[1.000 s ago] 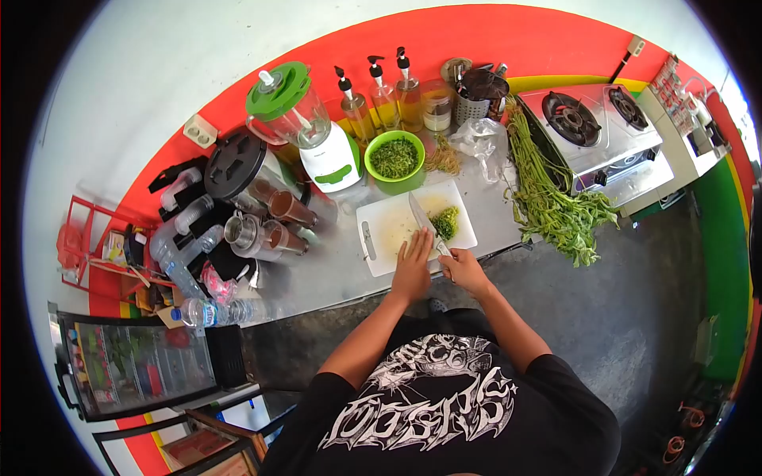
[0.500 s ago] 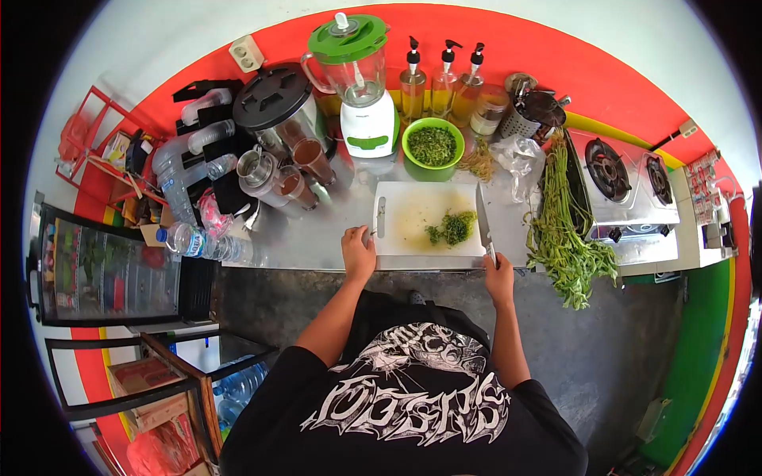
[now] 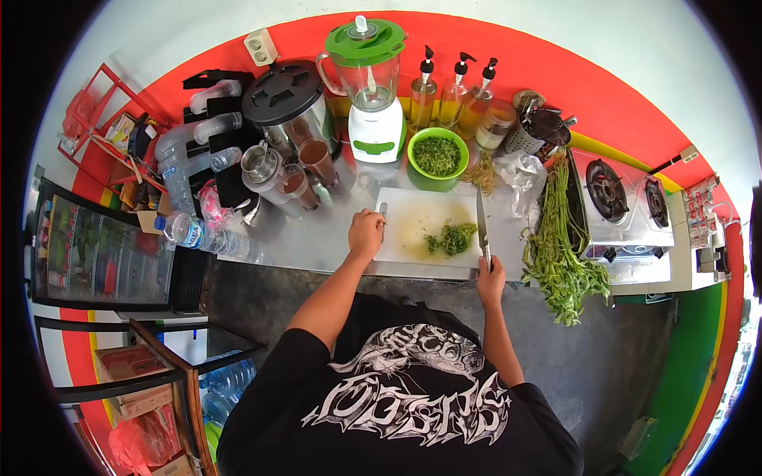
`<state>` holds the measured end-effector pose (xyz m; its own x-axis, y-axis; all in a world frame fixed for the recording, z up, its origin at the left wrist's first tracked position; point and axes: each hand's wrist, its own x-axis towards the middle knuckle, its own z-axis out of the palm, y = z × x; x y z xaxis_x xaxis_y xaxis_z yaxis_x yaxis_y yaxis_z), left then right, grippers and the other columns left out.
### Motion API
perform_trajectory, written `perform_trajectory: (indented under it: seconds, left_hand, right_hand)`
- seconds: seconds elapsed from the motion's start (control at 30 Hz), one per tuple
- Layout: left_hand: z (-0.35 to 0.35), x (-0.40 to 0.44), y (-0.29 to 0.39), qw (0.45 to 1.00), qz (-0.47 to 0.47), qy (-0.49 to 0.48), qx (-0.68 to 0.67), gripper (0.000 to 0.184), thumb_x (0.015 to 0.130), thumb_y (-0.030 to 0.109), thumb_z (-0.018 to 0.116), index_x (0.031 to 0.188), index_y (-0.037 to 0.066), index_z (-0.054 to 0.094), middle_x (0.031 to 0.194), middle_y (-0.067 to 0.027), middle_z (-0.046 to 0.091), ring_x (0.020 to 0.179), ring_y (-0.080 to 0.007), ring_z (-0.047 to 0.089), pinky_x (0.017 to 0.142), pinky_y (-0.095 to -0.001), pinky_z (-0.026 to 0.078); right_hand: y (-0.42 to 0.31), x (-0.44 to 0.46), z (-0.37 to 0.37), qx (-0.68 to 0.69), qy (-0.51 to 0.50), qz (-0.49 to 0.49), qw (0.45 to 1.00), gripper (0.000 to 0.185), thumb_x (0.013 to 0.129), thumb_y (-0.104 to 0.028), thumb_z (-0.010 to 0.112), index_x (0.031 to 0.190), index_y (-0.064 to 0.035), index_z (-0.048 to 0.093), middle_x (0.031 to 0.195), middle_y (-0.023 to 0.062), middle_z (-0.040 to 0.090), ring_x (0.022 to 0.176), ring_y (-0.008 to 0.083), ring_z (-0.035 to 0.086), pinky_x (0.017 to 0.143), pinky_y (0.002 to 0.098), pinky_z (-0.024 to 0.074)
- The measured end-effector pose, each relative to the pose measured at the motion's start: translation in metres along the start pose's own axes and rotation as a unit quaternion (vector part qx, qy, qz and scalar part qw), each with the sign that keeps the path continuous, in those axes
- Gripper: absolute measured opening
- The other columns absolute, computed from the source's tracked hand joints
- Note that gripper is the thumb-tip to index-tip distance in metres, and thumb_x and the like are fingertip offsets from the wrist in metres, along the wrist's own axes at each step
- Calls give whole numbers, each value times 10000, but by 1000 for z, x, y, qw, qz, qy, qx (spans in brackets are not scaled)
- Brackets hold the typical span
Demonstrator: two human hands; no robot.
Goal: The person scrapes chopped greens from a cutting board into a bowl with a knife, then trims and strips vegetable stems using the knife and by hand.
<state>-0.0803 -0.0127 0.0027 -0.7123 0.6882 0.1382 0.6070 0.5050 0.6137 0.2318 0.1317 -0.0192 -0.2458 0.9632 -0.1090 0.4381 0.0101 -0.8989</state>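
Note:
My left hand [image 3: 367,233] is closed at the left edge of a white cutting board [image 3: 409,208], its fingers over the handle slot. A small pile of chopped green leaves [image 3: 454,239] lies on the lower right of the board, with a yellowish stain around it. In my right hand [image 3: 491,279] is a kitchen knife [image 3: 481,222], held by its handle. The blade points away from me along the board's right edge. Behind the board stands a green bowl [image 3: 432,181] filled with chopped greens.
A bundle of long leafy stems [image 3: 559,238] hangs over the counter's front edge at the right. Beyond it is a gas stove [image 3: 623,198]. A blender [image 3: 375,131], pump bottles [image 3: 452,99], brown cups [image 3: 319,163] and a plastic bottle [image 3: 186,230] stand or lie around the counter [image 3: 317,250].
My left hand has moved up from the board's lower left onto its handle slot. The knife stays in my right hand beside the board. The whole view has shifted slightly.

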Motion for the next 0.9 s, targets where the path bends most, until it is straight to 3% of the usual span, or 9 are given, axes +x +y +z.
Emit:
perform_trajectory:
  seconds: [0.17,0.23,0.37,0.6,0.63,0.67,0.83,0.9]
  left_hand:
    - [3,23,0,999,-27,-13,11,120,812,57,758,921,105,743,1069,-53,643,1071,-302,602,904,-413,547]
    - [2,32,-1,1000,-12,-20,15,123,796,31,762,901,97,753,1098,-70,635,1103,-310,587,923,-418,546]
    - [1,39,1,992,35,-77,94,93,812,33,717,882,77,759,1082,-93,641,1089,-308,589,908,-411,556]
    - [11,26,-4,988,62,-71,123,110,859,55,642,829,52,747,996,-107,658,1002,-307,630,851,-427,573]
    - [10,24,0,987,67,-75,125,110,859,55,642,829,52,747,996,-107,658,1002,-307,630,851,-427,573]
    - [10,22,4,992,60,-53,100,104,871,62,652,858,55,755,996,-107,665,982,-318,640,846,-431,559]
    - [29,2,55,995,74,-37,-48,121,894,69,662,948,63,770,972,-132,683,883,-344,666,796,-438,546]
    - [45,-1,66,981,135,-93,-106,188,897,87,662,1053,53,761,956,-145,721,913,-357,672,797,-452,551]
  right_hand:
    - [16,8,0,-87,9,-76,993,257,998,-236,635,972,19,651,681,60,558,548,139,548,545,333,451]
    - [10,3,-3,-46,-3,-16,999,270,954,-232,666,976,36,655,774,179,595,683,306,561,679,421,455]
    - [7,3,-4,-49,-14,-20,999,264,956,-230,665,976,33,652,777,175,581,699,319,546,689,418,451]
    - [17,7,1,-32,6,-32,999,268,960,-233,662,969,34,638,783,164,568,697,322,533,683,420,440]
    - [21,8,2,-57,13,-67,996,253,974,-234,655,960,19,648,721,116,561,625,246,544,616,387,436]
    - [25,8,1,-83,19,-101,991,242,987,-234,648,952,5,658,659,68,553,553,169,554,549,354,431]
    - [16,6,2,-95,33,-109,989,254,986,-247,652,949,4,661,660,68,561,553,178,565,548,367,436]
    - [19,7,1,-99,42,-120,987,258,985,-250,653,949,5,661,662,68,564,550,180,569,546,369,440]
